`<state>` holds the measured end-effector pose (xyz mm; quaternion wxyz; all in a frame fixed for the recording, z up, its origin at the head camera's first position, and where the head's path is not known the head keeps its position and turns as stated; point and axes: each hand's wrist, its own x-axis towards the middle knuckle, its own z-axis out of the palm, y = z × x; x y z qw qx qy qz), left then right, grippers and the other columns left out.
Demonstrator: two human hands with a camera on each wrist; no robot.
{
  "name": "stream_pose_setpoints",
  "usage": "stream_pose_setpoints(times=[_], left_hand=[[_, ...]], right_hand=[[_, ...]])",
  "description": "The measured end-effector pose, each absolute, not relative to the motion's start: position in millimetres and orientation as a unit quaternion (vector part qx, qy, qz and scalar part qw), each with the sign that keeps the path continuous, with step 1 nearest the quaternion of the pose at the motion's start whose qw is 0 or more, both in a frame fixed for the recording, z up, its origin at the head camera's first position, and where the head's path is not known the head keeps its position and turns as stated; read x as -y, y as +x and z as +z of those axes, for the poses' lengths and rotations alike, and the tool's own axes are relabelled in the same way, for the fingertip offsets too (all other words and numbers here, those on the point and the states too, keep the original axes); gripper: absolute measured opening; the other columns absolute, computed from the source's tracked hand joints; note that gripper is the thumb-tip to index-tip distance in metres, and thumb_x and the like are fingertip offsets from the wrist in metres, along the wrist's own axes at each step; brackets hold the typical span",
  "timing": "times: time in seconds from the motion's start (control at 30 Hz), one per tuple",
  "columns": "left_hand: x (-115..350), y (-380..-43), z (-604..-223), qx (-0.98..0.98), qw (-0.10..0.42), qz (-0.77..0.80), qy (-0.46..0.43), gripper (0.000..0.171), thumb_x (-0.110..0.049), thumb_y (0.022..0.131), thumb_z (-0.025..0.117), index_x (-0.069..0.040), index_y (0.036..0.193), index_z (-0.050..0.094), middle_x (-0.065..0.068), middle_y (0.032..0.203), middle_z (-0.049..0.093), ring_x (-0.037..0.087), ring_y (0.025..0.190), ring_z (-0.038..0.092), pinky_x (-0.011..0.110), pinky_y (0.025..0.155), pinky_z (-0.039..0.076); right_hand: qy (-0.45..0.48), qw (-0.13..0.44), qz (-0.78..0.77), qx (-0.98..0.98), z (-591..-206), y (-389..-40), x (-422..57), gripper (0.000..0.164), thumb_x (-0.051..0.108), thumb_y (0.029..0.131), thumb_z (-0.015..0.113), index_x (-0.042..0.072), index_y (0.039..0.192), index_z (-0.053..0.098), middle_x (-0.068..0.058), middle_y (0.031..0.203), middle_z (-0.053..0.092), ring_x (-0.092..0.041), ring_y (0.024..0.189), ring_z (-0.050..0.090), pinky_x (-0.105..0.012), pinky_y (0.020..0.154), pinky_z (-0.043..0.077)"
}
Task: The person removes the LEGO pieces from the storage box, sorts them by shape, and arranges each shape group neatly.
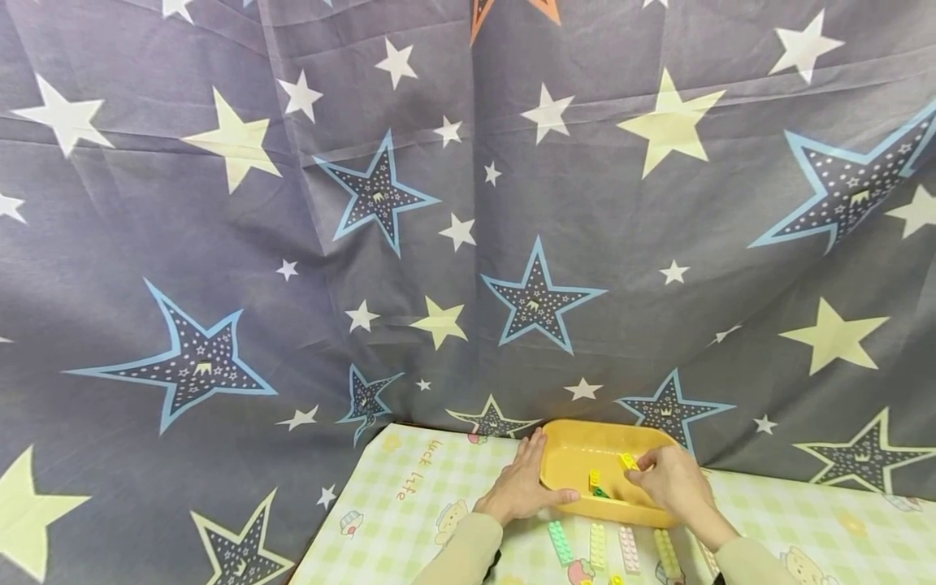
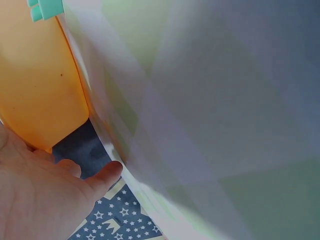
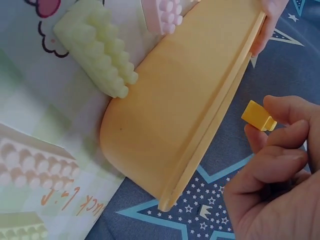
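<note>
Left fingers (image 1: 532, 448) straight, right fingers (image 3: 289, 108) in a pinch.

Legible text: "luck life", orange printed lettering (image 1: 419, 471) on the green-and-white checked tablecloth with cartoon prints (image 1: 376, 479).
Head view: the two words stand one below the other, turned sideways, toward the cloth's far left corner. Right wrist view: similar orange lettering (image 3: 65, 194) on the cloth, upside down, partly legible as "uck Li"; remainder unclear.

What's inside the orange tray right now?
A yellow toy brick and a green piece lie in the orange tray. The right hand pinches another yellow brick above it. That hand and the near wall hide part of the inside.
</note>
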<state>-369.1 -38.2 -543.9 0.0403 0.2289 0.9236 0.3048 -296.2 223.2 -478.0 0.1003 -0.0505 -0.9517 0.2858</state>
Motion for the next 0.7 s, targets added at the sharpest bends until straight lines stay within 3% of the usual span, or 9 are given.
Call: stream_pose_setpoints(times=[0.27,0.5,0.7], left_hand=[[40,-371,-546,-0.921,0.04,0.314,0.228,0.123,-0.066,0.088,0.083,-0.013,0.177,0.016,0.004,0.187,0.014,0.037,0.173,0.017,0.074,0.128,0.034],[40,-371,-549,-0.921,0.038,0.312,0.229,0.123,-0.065,0.088,0.084,-0.013,0.177,0.016,0.005,0.187,0.015,0.038,0.173,0.017,0.074,0.128,0.035],[40,-369,-548,-0.921,0.042,0.314,0.229,0.123,-0.065,0.088,0.083,-0.013,0.177,0.016,0.005,0.187,0.014,0.038,0.173,0.017,0.076,0.127,0.034]], right_hand=[[-0.049,0.098,0.3,0.948,-476,-282,-225,0.024,0.028,0.086,0.089,0.006,0.09,0.081,-0.014,0.092,0.08,-0.02,0.069,0.057,-0.033,0.059,0.046],[-0.058,0.097,0.293,0.949,-480,-267,-226,0.023,0.029,0.083,0.09,0.008,0.087,0.083,-0.013,0.092,0.082,-0.018,0.072,0.061,-0.037,0.064,0.053],[-0.062,0.087,0.286,0.952,-482,-254,-226,0.021,0.028,0.082,0.092,0.01,0.086,0.083,-0.008,0.09,0.078,-0.019,0.076,0.059,-0.036,0.064,0.05]])
